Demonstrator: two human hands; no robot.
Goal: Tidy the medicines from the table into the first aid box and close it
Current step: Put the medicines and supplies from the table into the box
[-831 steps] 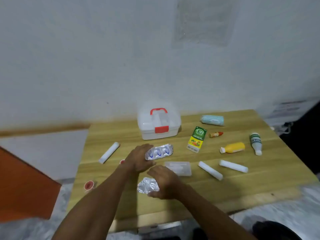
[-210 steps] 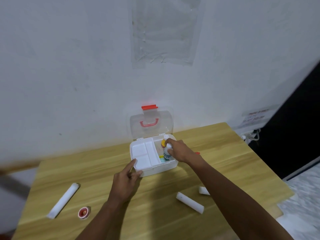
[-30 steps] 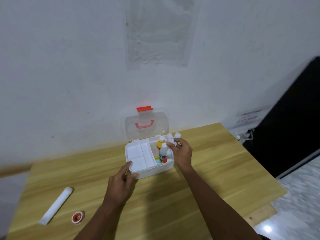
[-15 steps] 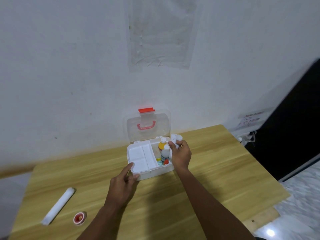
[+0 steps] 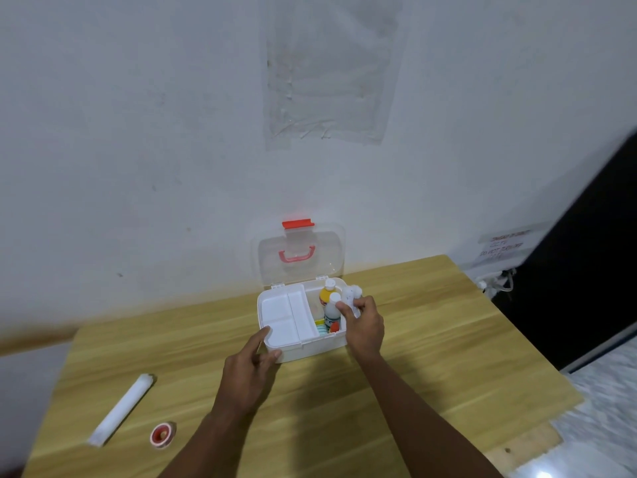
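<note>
Head view, first aid box: I see it on the wooden table by the wall, clear lid raised, white tray in its left half
Right hand: grasping two white rolls upright at the box's right compartment
Left hand: fingers loose, resting against the box's front left corner, gripping nothing
Inside box: yellow bottle, white bottle
On table, left: long white roll, red tape roll near it, both well apart from the box
</note>
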